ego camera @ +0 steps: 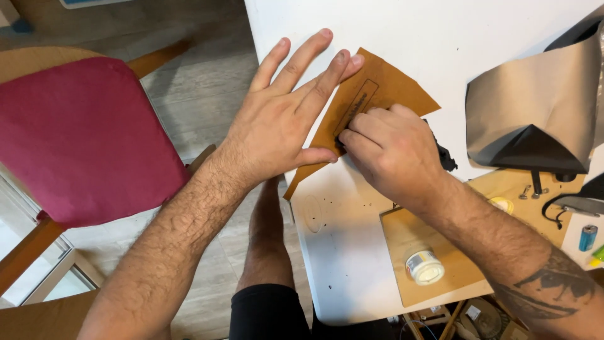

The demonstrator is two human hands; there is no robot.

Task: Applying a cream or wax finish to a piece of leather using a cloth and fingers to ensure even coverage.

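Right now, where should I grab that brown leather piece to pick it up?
Grab the brown leather piece at its lower corner, coming from the table's near left edge. That corner sticks out past the white table, so fingers can pinch above and below it. Elsewhere it lies flat, with the left hand and right hand pressing on it.

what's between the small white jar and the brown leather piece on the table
In the head view, the right hand and its forearm cross the stretch between the small white jar and the brown leather piece.

Bright, even daylight, soft shadows under the hands (327,132), sharp focus, slight wide-angle edge stretch.
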